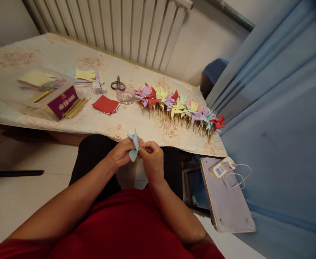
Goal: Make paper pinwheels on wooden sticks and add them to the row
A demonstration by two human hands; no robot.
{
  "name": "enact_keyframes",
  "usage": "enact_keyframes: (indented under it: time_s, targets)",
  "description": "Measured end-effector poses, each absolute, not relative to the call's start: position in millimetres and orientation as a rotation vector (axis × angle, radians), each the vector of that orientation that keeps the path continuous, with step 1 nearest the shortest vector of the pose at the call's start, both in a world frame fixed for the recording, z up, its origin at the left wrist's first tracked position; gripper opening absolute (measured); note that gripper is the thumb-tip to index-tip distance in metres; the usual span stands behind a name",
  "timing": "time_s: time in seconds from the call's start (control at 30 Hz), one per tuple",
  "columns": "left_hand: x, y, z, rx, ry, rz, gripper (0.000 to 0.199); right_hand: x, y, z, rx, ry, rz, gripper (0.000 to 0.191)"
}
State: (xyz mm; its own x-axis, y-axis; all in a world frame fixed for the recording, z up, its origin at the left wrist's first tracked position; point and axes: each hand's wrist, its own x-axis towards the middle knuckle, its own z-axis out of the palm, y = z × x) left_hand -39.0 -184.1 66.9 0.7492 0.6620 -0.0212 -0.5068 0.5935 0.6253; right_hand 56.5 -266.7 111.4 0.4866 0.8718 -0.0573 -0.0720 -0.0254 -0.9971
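Between my hands, above my lap and just off the table's front edge, is a light blue paper pinwheel [134, 145]. My left hand [121, 153] pinches it from the left side. On its right, my right hand [152, 158] has its fingers pressed together close behind the paper; what they hold is too small to make out. Several finished pinwheels in red, purple, yellow and blue [177, 108] lie in a row along the right part of the table, their sticks pointing toward me.
On the table [136, 126] are red paper sheets [106, 104], black scissors [118, 84], a clear dish of pins [126, 98], colored paper [85, 75], thin sticks [77, 108] and a clear box [39, 108]. A stool [228, 205] with a white power strip [222, 167] stands right.
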Motion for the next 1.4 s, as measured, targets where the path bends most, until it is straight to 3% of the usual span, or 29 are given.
enact_keyframes:
  time_s: [0.73, 1.4]
  targets:
    - [-15.2, -158.4, 54.0, 0.542, 0.686, 1.021, 0.029, 109.8, -275.6, 33.7, -1.653, -0.798, 0.915, 0.016]
    - [39.6, -73.1, 47.1, 0.747, 0.701, 0.973, 0.036, 148.8, -197.9, -0.7, -1.806, -1.120, 0.199, 0.017]
